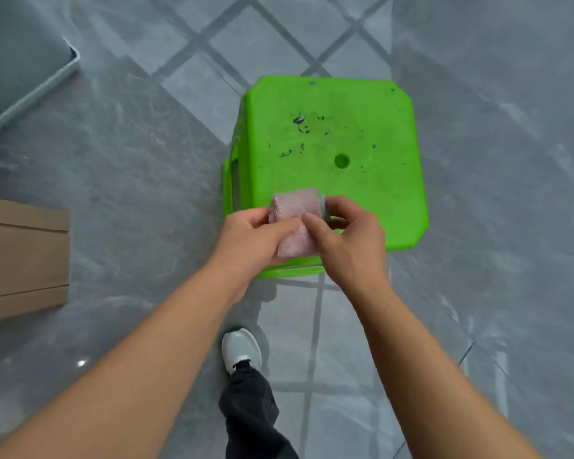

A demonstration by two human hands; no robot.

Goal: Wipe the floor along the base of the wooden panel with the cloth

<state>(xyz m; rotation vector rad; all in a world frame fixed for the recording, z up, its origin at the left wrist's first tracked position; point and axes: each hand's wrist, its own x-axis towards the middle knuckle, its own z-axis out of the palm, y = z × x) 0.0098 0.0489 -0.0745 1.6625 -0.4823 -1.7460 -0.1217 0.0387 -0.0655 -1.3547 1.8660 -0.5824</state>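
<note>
A folded pink cloth is held between both hands above the near edge of a green plastic stool. My left hand grips the cloth's left side and underside. My right hand pinches its right edge, where a grey-green layer shows. A brown wooden panel lies at the left edge of the view, on the grey tiled floor. Both hands are well to the right of the panel.
The stool top has dark specks and a round hole. A grey box-like object with a pale rim sits at the top left. My foot in a white shoe and a dark trouser leg stand below the hands.
</note>
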